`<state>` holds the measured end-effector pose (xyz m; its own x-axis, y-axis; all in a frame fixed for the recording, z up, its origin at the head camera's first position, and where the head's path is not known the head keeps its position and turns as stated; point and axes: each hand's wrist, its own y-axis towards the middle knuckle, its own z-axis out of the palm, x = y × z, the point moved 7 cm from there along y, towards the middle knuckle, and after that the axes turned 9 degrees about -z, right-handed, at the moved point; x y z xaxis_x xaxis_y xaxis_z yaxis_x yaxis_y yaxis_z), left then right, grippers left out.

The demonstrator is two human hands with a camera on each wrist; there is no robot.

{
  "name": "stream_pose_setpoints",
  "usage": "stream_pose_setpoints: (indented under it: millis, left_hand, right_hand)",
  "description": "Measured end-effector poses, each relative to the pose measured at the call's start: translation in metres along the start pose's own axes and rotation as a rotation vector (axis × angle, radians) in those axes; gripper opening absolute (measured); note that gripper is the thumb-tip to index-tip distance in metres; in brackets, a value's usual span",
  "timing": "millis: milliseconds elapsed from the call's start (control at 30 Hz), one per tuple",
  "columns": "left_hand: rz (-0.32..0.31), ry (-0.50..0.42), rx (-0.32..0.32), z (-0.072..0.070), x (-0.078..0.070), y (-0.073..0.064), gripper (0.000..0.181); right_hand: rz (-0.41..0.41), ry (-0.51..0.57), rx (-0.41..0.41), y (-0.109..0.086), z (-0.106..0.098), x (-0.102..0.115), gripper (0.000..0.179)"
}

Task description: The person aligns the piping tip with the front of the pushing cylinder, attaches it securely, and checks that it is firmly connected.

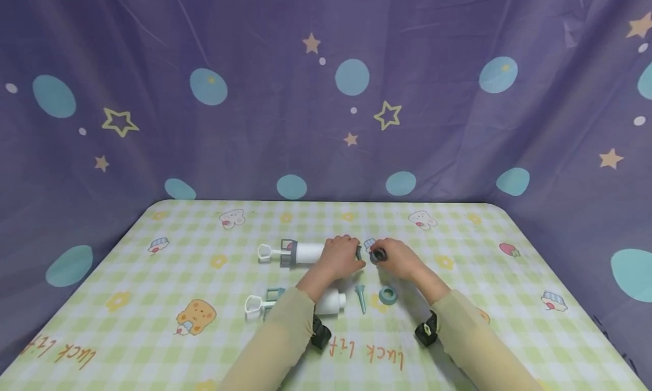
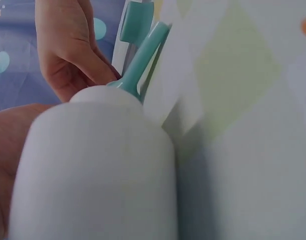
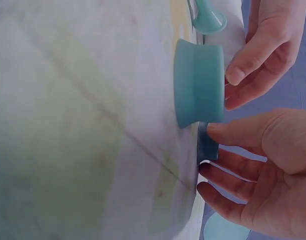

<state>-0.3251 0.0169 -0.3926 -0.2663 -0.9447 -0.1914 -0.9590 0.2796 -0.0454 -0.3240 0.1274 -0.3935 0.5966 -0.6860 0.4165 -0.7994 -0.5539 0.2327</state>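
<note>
Lying to your left was the teal-collared white syringe [image 1: 331, 303], with the grey-collared white syringe [image 1: 309, 253] beyond it. Your left hand [image 1: 341, 256] covered the far one's right end, beside a dark nozzle [image 1: 359, 252]; the views left unclear whether it gripped that piece. The teal nozzle [image 1: 361, 299] lay nearer you. Your right hand [image 1: 400, 258] pinched the dark ring [image 3: 208, 146], and the teal ring [image 3: 200, 82] rested on the patterned tablecloth [image 1: 514, 300] on your side of it. Handling that pinch well probably called for a light hold on the outer wall, fingertips clear of the opening. The right-wrist view showed your thumb against the dark ring's side; only the head view showed the plunger handles [image 1: 275, 252].
</note>
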Motion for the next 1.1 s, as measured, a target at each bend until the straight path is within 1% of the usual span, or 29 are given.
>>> stream_pose_setpoints:
  millis: [67, 133, 233, 333, 400, 567, 667, 733, 800, 900, 1000, 1100]
  left_hand:
    - [-0.009, -0.007, 0.009, 0.002, 0.001, 0.002, 0.048]
    - [-0.015, -0.017, 0.011, 0.002, 0.001, 0.003, 0.042]
    - [-0.022, -0.030, -0.012, 0.001, 0.000, 0.006, 0.030]
    - [-0.030, -0.020, -0.030, 0.000, -0.001, 0.009, 0.020]
    - [-0.040, 0.003, -0.043, -0.001, -0.001, 0.011, 0.016]
    - [-0.061, 0.041, -0.049, -0.002, 0.000, 0.014, 0.012]
    - [-0.052, 0.037, -0.064, -0.003, -0.001, 0.013, 0.008]
    - [-0.038, 0.023, -0.087, -0.004, -0.002, 0.011, 0.007]
    - [-0.022, -0.001, -0.122, -0.006, -0.004, 0.010, 0.008]
    - [-0.002, -0.041, -0.168, -0.011, -0.007, 0.007, 0.008]
    - [0.011, -0.082, -0.210, -0.019, -0.009, 0.003, 0.008]
    - [0.016, -0.118, -0.246, -0.028, -0.009, -0.003, 0.008]
  right_hand:
    - [-0.013, -0.010, -0.004, 0.000, 0.000, 0.001, 0.026]
    - [-0.019, -0.018, -0.012, 0.000, -0.001, 0.001, 0.025]
    - [-0.018, -0.023, -0.020, 0.000, -0.001, -0.001, 0.025]
    - [-0.005, -0.016, -0.012, 0.000, -0.001, -0.004, 0.026]
    - [-0.005, -0.015, -0.007, 0.000, -0.001, -0.004, 0.026]
    - [0.011, -0.032, -0.008, 0.000, -0.002, -0.004, 0.024]
    - [0.028, -0.050, -0.011, -0.001, -0.002, -0.004, 0.024]
    - [0.036, -0.055, -0.009, -0.002, -0.002, -0.003, 0.024]
    - [0.062, -0.040, -0.009, -0.002, -0.002, -0.002, 0.024]
    - [0.139, 0.009, -0.017, -0.003, -0.004, -0.004, 0.024]
    - [0.205, 0.073, -0.057, -0.004, -0.007, -0.006, 0.023]
    - [0.230, 0.132, -0.103, -0.006, -0.009, -0.006, 0.023]
